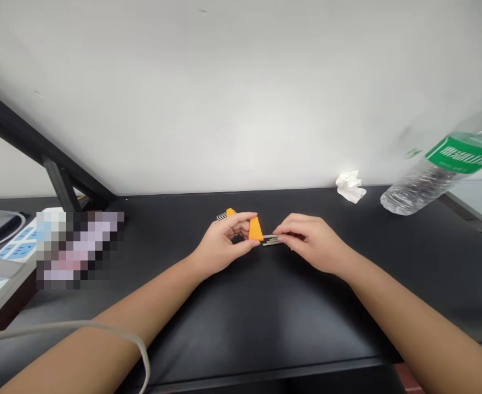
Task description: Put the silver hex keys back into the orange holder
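Grey cord (76, 324) is nearest the camera, looping in front of the left forearm (121, 312), lower left of the orange holder (256, 229). Orange holder = landmark, used for every place below. It is up off or just over the black table (241, 317); contact can't be told.

Left hand (220, 246): grasping the holder, forefinger along its upper edge, thumb at its lower edge. A second orange bit shows behind the fingers; the hand hides the middle, so can't say if it's one piece. Right hand (317, 241): just right of the holder, thumb and forefinger pinching a few thin metal rods (270, 244). Rod ends point at the holder's right side; touching or seated, can't tell.

Progress, judged from layout: part done. Thin pins (221, 216) stick out at the holder's left side, look lined up, probably in place. Rods on the right look uneven and not settled, so that side seems to be what's left. Exact count too small to read.

Around: crumpled tissue (350, 187) upper right of the holder, by the wall (241, 109); tilted clear bottle (413, 183), green label, farther right. Power strip (22, 250) well left of the holder; pixelated patch (80, 249) between them, contents unreadable.
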### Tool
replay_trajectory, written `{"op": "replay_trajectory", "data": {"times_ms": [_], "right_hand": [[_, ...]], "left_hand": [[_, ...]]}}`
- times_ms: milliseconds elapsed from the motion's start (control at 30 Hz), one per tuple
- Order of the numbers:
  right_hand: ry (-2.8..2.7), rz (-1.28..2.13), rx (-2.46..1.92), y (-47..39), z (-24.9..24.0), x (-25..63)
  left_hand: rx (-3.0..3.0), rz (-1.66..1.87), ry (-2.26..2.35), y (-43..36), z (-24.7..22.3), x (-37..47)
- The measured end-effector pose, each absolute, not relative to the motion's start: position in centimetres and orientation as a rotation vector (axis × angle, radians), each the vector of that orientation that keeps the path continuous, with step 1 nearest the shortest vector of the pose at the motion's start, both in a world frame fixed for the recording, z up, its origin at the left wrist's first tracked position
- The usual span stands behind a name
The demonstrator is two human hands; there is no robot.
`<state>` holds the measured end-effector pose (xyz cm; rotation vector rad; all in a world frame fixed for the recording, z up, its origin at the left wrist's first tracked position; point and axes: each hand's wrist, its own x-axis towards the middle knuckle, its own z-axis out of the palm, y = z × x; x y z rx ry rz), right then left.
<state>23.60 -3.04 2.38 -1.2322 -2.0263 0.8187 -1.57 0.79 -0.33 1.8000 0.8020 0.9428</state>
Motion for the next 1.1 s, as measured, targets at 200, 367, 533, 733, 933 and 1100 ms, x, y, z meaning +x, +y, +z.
{"op": "replay_trajectory", "data": {"times_ms": [200, 367, 533, 733, 933, 1100], "right_hand": [[-1.593, 1.715, -1.228, -3.0, 2.0, 22.0], [-1.435, 1.833, -1.242, -2.7, 1.5, 22.0], [-1.276, 1.921, -1.211, -2.5, 1.0, 21.8], [-1.293, 1.903, -1.129, -2.6, 0.7, 21.6], [-1.765, 1.605, -1.385, -3.1, 1.0, 22.0], [-2.361, 0.745, -1.255, -3.4, 0.7, 21.7]], "left_hand": [[2.169, 0.709, 0.845, 0.0, -0.1, -1.4], [2.411, 0.675, 0.86, 0.1, -0.2, -1.5], [2.599, 0.771, 0.85, 0.1, -0.1, -1.4], [2.709, 0.88, 0.835, 0.5, -0.4, -1.6], [2.626, 0.931, 0.94, 1.0, -0.6, -2.0], [2.61, 0.867, 0.911, 0.9, -0.5, -2.0]]}}
